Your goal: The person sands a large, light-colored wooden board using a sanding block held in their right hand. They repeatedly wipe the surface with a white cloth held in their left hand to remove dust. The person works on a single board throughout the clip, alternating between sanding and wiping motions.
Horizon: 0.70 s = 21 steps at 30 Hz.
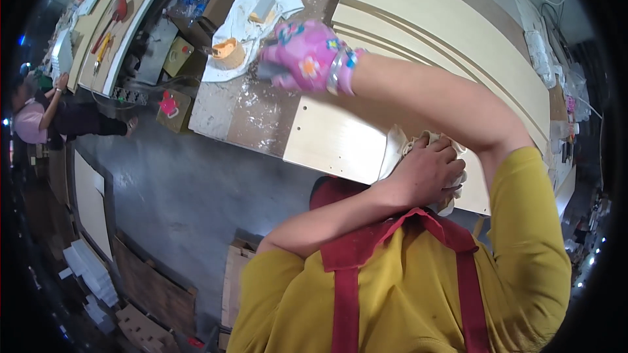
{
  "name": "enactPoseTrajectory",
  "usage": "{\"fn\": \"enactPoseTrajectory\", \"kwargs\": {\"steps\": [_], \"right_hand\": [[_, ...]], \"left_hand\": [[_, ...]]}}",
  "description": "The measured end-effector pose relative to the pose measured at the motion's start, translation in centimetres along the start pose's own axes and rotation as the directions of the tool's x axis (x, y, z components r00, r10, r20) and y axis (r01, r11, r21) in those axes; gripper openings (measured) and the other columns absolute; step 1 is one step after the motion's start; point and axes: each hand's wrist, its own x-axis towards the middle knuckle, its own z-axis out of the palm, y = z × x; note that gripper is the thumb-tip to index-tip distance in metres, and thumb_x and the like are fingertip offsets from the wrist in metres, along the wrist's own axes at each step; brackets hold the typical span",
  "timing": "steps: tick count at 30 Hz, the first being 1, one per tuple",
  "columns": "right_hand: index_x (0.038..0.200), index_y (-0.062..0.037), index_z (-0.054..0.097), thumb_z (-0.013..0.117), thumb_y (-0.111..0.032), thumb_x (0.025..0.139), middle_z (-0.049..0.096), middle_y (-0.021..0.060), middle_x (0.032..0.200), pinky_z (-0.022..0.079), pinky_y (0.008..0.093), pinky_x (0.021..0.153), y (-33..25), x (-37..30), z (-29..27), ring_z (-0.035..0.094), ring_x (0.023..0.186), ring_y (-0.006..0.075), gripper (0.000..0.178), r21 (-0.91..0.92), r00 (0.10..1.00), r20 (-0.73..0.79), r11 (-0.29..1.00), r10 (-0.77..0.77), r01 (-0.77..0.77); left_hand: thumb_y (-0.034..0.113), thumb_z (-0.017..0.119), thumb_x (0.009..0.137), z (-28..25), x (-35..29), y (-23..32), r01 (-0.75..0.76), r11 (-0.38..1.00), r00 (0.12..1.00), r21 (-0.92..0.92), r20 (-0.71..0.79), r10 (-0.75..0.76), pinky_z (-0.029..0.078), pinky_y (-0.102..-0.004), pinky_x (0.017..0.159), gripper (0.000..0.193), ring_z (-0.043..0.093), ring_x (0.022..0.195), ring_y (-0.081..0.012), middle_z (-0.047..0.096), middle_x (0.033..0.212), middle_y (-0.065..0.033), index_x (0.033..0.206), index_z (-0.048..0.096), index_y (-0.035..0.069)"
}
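Note:
My left hand (428,173) is bare and closed on a crumpled cream cloth (392,150), pressing it onto a pale board (333,140) near the table's front edge. My right arm crosses above it to the left. A pink flowered glove covers my right hand (304,55), whose fingers are bent around something grey and blurred at their tips. Just left of that hand, a small round tub (227,53) of orange-tan paste, with a dark tool at its rim, stands on a white rag (226,75). A grey and tan block (263,10) lies farther back on the rag.
More pale boards (445,10) lie stacked along the far side. White dust marks the brown tabletop (252,114). At left are a shelf with plastic bottles (190,3), a yellowish can (176,114) on the floor, and another person (42,114) by a second bench.

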Motion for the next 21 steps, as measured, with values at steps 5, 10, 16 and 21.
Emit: {"fn": "enactPoseTrajectory", "kwargs": {"steps": [5,10,16,21], "right_hand": [[0.119,-0.0164,0.062,0.068,-0.040,0.079,0.059,0.0130,0.103,0.053,0.0448,0.075,-3.5,-5.2,0.8,0.064,0.089,0.0315,0.047,0.008,0.964,-0.075,0.966,-0.257,0.258],[0.126,-0.0114,0.059,0.063,-0.038,0.086,0.060,0.0176,0.106,0.050,0.0487,0.076,7.7,-2.0,-3.7,0.060,0.095,0.0361,0.048,-0.216,0.972,-0.038,0.948,0.232,-0.235],[0.123,-0.0125,0.061,0.061,-0.042,0.088,0.061,0.0158,0.109,0.052,0.0475,0.080,0.2,-5.2,-0.1,0.061,0.101,0.0330,0.046,-0.056,0.982,-0.131,0.990,-0.136,0.129],[0.120,-0.0117,0.062,0.066,-0.033,0.085,0.065,0.0159,0.098,0.054,0.0430,0.078,6.9,-2.4,-4.5,0.063,0.098,0.0337,0.041,-0.060,0.986,-0.050,0.985,0.157,-0.160]], "left_hand": [[0.026,0.068,0.080,1.2,-0.5,-1.0,0.035,0.977,0.996,-0.208,-0.077,-0.052,0.045,-0.0475,0.090,0.037,0.056,0.107,-0.0352,0.060,0.111,-0.0154,0.108,0.062,0.003],[0.030,0.072,0.076,-0.5,0.2,0.4,0.026,1.000,0.997,0.011,0.079,-0.027,0.041,-0.0504,0.089,0.037,0.053,0.114,-0.0260,0.060,0.109,-0.0073,0.106,0.062,0.011],[0.031,0.071,0.077,0.1,-0.2,-0.3,0.056,0.998,0.998,0.040,0.006,-0.056,0.040,-0.0506,0.092,0.037,0.052,0.116,-0.0278,0.061,0.108,-0.0078,0.106,0.063,0.010],[0.030,0.072,0.076,-0.3,0.0,0.3,0.016,0.997,1.000,0.082,0.010,-0.017,0.043,-0.0507,0.086,0.036,0.055,0.111,-0.0278,0.062,0.105,-0.0077,0.104,0.063,0.010]]}}
